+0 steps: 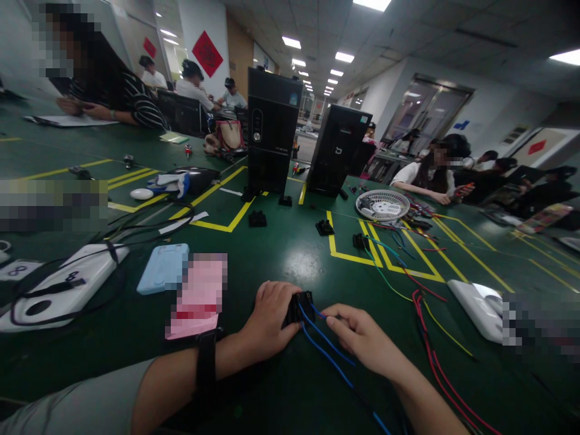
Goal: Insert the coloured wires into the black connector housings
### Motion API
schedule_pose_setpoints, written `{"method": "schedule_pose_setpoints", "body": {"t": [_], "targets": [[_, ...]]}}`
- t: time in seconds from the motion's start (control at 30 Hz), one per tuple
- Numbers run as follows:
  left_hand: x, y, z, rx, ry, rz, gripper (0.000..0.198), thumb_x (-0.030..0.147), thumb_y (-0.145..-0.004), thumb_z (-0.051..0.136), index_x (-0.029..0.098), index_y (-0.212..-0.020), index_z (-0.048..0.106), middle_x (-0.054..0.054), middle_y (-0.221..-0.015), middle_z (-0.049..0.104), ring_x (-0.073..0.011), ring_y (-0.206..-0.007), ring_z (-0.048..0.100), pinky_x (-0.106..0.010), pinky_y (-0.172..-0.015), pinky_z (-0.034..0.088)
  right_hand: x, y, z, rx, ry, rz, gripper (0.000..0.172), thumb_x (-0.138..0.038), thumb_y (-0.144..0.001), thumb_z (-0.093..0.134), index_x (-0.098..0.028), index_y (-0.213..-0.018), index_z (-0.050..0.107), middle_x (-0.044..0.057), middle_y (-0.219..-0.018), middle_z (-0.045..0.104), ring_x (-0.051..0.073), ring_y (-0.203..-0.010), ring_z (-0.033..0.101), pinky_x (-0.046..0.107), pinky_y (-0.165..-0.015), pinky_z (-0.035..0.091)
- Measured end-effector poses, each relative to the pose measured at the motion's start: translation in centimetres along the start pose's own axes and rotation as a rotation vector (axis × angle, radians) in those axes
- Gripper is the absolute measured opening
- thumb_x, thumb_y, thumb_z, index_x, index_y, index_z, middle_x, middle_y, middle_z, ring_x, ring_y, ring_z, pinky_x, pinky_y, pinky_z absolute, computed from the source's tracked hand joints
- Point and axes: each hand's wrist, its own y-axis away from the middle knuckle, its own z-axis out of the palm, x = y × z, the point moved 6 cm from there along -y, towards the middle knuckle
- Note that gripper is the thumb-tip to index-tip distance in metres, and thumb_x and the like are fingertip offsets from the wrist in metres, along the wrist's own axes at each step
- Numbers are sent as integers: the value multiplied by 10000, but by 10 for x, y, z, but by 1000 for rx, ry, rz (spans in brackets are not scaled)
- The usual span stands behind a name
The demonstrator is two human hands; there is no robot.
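Note:
My left hand (267,319) is closed around a small black switch block (299,306) held just above the green table. Blue wires (330,353) run from the block back toward me. My right hand (357,337) pinches one of these blue wires right at the block's near side, fingers pressed together. A black strap sits on my left wrist.
A light-blue case (163,267) and a white device with black cables (58,284) lie left. Red, green and yellow wires (426,338) trail right beside a white device (475,305). Two black computer towers (272,130) and a white fan grille (383,204) stand farther back. People sit around the tables.

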Motion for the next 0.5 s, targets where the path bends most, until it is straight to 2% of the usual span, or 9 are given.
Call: {"method": "schedule_pose_setpoints", "body": {"t": [0.07,0.17,0.4,0.5], "targets": [[-2,0,1,-7,-5,-13,444,209,-743,631,238,-1154,466,-67,-1135,542,-269,-1082,470,-466,-969,307,-3,0,2,25,-65,-25,368,-456,-899,481,-140,-1016,630,-73,-516,364,76,-444,314,201,-422,226],[-2,0,1,-27,-8,-24,463,200,-739,624,247,-1171,465,-67,-1149,529,-276,-1086,456,-467,-962,312,-10,2,5,50,-29,-65,374,-433,-910,478,-122,-1025,651,-68,-489,406,72,-441,351,197,-440,255],[0,1,1,-40,13,-27,513,149,-730,597,275,-1208,456,-60,-1168,498,-277,-1108,431,-461,-967,298,-13,5,13,-64,110,-51,345,-390,-909,480,-127,-1009,680,-42,-506,498,77,-429,447,189,-452,324],[0,1,0,-27,30,-8,515,130,-721,591,273,-1196,452,-53,-1163,502,-270,-1111,431,-456,-971,290,-13,4,10,-48,204,-80,282,-342,-912,478,-164,-987,684,-38,-531,545,80,-453,480,193,-493,351]]}}
